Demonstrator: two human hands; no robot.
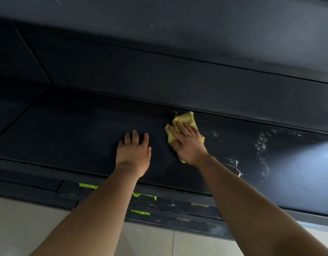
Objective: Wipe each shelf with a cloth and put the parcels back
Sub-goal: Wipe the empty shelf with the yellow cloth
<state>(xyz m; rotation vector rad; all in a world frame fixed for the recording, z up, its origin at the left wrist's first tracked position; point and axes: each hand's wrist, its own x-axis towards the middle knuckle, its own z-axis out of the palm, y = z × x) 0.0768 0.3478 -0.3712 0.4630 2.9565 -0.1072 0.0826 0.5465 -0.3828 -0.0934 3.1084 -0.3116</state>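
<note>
Wiping is done with a crumpled yellow cloth pressed under the flat fingers of the right hand, the left hand splayed, empty, on the dark matte shelf for support.

The dark, matte shelf runs wide across the view, its back edge meeting a dark rear panel and its front edge sitting above stacked dark slats that bear short strips of green tape. A crumpled yellow cloth lies on the board near the back edge, pressed down under the right hand, and the left hand rests flat on the bare surface just beside it. Whitish smears and specks mark the shelf to the right of the cloth.
</note>
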